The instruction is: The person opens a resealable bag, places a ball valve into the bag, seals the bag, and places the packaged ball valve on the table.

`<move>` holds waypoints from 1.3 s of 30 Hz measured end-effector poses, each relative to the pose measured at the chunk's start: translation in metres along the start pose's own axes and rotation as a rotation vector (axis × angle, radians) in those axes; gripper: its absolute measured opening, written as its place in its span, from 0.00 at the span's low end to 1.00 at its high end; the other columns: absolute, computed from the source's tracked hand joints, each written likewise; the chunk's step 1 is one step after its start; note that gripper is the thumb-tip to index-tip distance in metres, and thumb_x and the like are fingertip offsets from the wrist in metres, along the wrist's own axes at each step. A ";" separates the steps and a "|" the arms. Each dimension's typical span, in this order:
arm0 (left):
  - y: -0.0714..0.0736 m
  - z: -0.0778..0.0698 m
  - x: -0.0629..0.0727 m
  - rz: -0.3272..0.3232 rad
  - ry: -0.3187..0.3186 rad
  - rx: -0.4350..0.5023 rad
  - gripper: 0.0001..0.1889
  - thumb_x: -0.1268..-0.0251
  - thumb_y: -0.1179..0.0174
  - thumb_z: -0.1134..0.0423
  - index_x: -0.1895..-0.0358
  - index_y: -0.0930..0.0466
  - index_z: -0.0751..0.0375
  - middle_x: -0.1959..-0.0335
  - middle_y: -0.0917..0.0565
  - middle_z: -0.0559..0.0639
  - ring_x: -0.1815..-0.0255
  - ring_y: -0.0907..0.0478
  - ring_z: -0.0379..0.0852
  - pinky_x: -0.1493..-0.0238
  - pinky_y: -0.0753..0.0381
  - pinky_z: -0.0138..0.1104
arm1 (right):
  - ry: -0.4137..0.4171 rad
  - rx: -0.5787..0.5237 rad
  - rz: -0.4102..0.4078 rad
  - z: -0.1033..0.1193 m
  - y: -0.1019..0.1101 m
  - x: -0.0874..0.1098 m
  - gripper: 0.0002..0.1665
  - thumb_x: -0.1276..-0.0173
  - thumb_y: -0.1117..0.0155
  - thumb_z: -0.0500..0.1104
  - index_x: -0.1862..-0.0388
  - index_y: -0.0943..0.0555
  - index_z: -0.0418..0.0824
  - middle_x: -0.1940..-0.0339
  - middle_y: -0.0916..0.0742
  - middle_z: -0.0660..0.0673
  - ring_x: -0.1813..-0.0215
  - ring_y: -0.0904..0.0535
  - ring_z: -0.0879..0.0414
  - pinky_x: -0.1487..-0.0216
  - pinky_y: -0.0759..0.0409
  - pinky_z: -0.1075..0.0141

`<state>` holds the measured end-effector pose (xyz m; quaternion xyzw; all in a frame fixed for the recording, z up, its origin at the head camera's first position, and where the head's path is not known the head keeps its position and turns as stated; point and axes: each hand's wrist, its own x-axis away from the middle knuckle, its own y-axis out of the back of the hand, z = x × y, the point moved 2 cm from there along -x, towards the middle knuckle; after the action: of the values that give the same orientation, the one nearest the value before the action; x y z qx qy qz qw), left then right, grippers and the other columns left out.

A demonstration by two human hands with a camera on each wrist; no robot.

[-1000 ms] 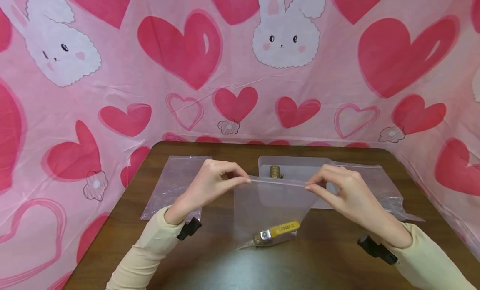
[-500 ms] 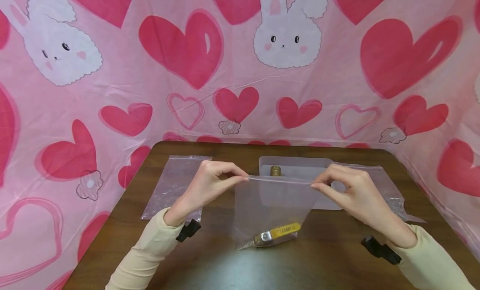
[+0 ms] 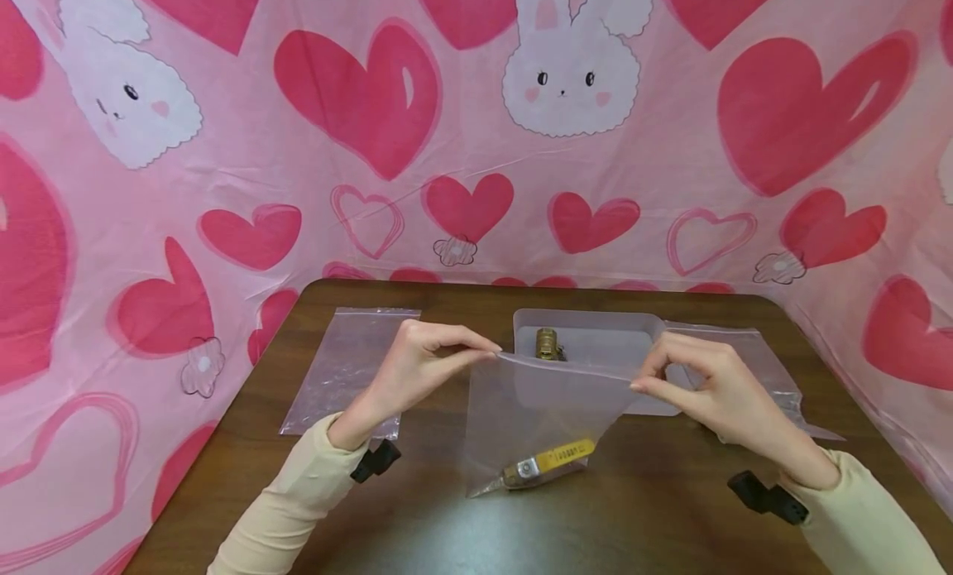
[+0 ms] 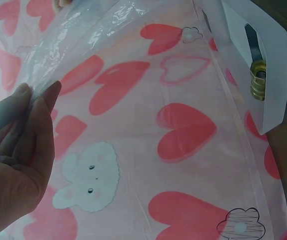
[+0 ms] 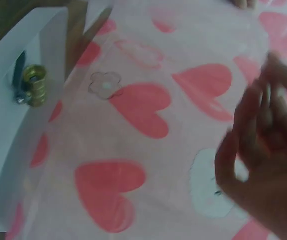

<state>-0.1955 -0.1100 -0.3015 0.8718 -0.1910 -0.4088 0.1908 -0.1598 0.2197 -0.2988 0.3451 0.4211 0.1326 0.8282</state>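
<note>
In the head view my left hand [image 3: 435,364] pinches the left end of the top strip of a clear zip bag [image 3: 551,401]. My right hand [image 3: 711,389] pinches the same strip near its right end, so the edge stretches between both hands. At the bottom of the bag lies a brass valve with a yellow lever handle [image 3: 547,463]. The left wrist view has the fingertips [image 4: 53,92] closed on the gathered plastic. Blur in the right wrist view hides part of the right fingers [image 5: 246,112].
Behind the bag stands a pale shallow tray [image 3: 596,320] holding another brass valve [image 3: 547,343]. A flat zip bag [image 3: 342,368] lies on the left of the brown table [image 3: 417,534], and another clear bag [image 3: 744,356] lies right of the tray. A heart-patterned cloth [image 3: 476,145] hangs behind.
My right hand has slid right and slightly down along the bag's top strip. The left hand stays nearly in place, and the valve in the bag has hardly moved.
</note>
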 end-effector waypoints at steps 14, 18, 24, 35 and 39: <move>-0.002 0.000 0.002 0.004 -0.023 0.039 0.08 0.46 0.29 0.71 0.61 0.10 0.62 0.64 0.09 0.54 0.66 0.12 0.41 0.64 0.15 0.29 | -0.101 -0.070 0.385 -0.030 -0.041 0.025 0.37 0.47 0.21 0.49 0.37 0.23 0.50 0.44 0.15 0.54 0.44 0.21 0.68 0.47 0.20 0.69; -0.002 0.001 0.002 -0.004 -0.028 0.037 0.08 0.45 0.29 0.71 0.61 0.11 0.62 0.65 0.09 0.54 0.66 0.13 0.40 0.65 0.16 0.28 | -0.117 -0.027 0.418 -0.031 -0.068 0.031 0.34 0.43 0.24 0.53 0.38 0.23 0.52 0.47 0.15 0.57 0.45 0.22 0.68 0.47 0.19 0.68; 0.000 0.004 0.003 -0.032 -0.002 0.019 0.08 0.45 0.29 0.68 0.61 0.10 0.60 0.65 0.09 0.52 0.66 0.13 0.39 0.65 0.17 0.27 | -0.118 -0.037 0.382 -0.036 -0.096 0.040 0.18 0.44 0.23 0.43 0.56 0.20 0.50 0.61 0.15 0.56 0.57 0.22 0.70 0.58 0.19 0.69; 0.008 0.016 0.008 -0.105 0.099 -0.050 0.07 0.44 0.29 0.64 0.61 0.10 0.56 0.65 0.09 0.49 0.65 0.13 0.37 0.63 0.18 0.25 | -0.105 -0.131 0.279 -0.044 -0.116 0.041 0.18 0.50 0.22 0.31 0.60 0.17 0.40 0.64 0.13 0.46 0.62 0.18 0.66 0.66 0.15 0.68; 0.012 0.020 0.010 -0.128 0.169 -0.053 0.06 0.43 0.29 0.64 0.62 0.10 0.54 0.66 0.09 0.46 0.66 0.14 0.35 0.64 0.18 0.26 | -0.176 -0.205 0.297 -0.045 -0.119 0.042 0.15 0.46 0.24 0.31 0.60 0.17 0.38 0.64 0.12 0.43 0.63 0.16 0.67 0.66 0.14 0.67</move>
<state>-0.2074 -0.1288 -0.3145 0.9082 -0.1072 -0.3500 0.2029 -0.1786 0.1754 -0.4236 0.3275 0.2758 0.2647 0.8641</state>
